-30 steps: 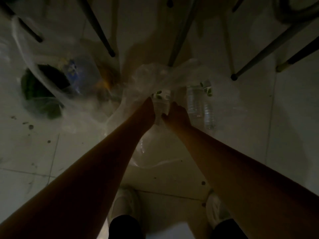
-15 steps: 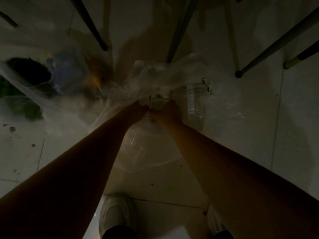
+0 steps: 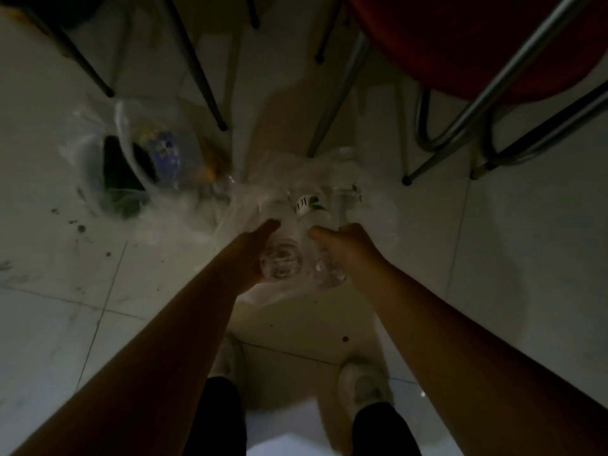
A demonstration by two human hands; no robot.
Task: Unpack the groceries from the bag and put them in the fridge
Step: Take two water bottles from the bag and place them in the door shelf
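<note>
Dim tiled floor, left hand gripping a clear water bottle, right hand gripping a second labelled bottle, both over the crumpled clear plastic bag, another grocery bag just left, chair legs beyond.

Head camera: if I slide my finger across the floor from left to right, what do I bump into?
Bag with the dark green and blue things → left hand → clear bottle it holds → labelled bottle → right hand → chair legs.
</note>
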